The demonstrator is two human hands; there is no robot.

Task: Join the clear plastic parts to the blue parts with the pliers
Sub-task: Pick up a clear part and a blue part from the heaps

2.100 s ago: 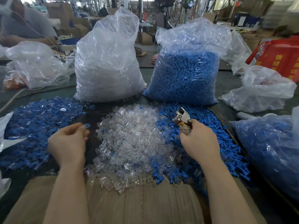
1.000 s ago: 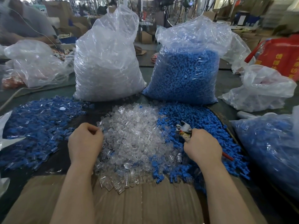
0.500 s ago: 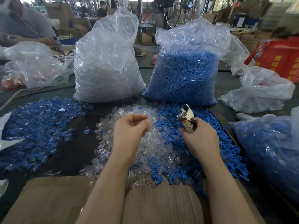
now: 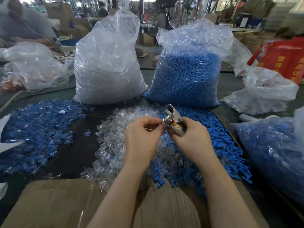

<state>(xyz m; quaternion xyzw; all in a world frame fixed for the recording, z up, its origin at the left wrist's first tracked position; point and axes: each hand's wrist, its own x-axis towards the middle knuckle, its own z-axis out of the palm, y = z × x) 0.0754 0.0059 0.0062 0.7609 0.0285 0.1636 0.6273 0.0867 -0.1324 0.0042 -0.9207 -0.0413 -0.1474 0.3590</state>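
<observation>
The left hand [image 4: 143, 137] pinches something small, probably a clear part, at the pliers [image 4: 172, 119], which the right hand [image 4: 192, 137] grips upright for loading. Finished pieces [image 4: 41, 129] lie far left, clear parts [image 4: 113, 142] below the hands, blue parts [image 4: 222, 145] right, all within reach.

Right hand [image 4: 190, 137] gripping pliers [image 4: 172, 118], left hand [image 4: 143, 134] pinching at their head, above clear parts pile [image 4: 113, 145]
</observation>
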